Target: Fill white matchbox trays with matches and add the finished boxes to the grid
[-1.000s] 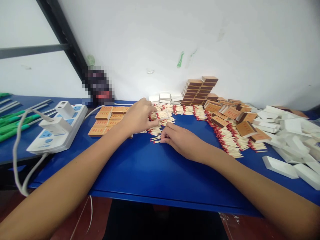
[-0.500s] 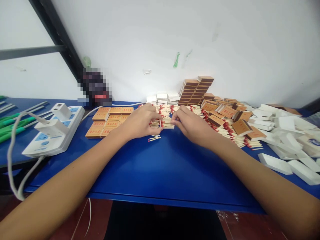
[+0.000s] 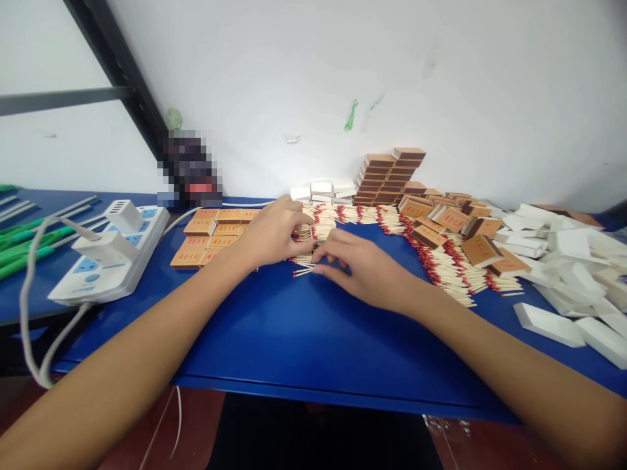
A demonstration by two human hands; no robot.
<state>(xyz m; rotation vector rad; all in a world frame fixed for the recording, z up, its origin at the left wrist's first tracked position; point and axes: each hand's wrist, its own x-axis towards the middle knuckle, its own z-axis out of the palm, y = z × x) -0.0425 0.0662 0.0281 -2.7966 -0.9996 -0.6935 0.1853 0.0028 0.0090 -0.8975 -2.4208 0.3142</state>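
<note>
Red-tipped matches (image 3: 323,222) lie in rows from the middle of the blue table toward the right. My left hand (image 3: 279,232) is curled at the left end of these rows, thumb and fingers bent around a small bunch of matches. My right hand (image 3: 350,264) is just right of it, thumb and index finger slightly apart beside a few loose matches (image 3: 302,269); nothing shows in its grasp. Orange matchboxes (image 3: 210,243) stand in neat rows left of my left hand.
Dark-sided matchboxes (image 3: 389,176) are stacked at the wall. More boxes (image 3: 450,219) and white inner trays (image 3: 548,323) are heaped at the right. A power strip (image 3: 115,261) with white cables and green sticks (image 3: 29,251) are at the left.
My right hand has moved left and nearer to me, toward the loose matches, and its thumb and index finger have parted. My left hand has barely moved. The view has shifted slightly.
</note>
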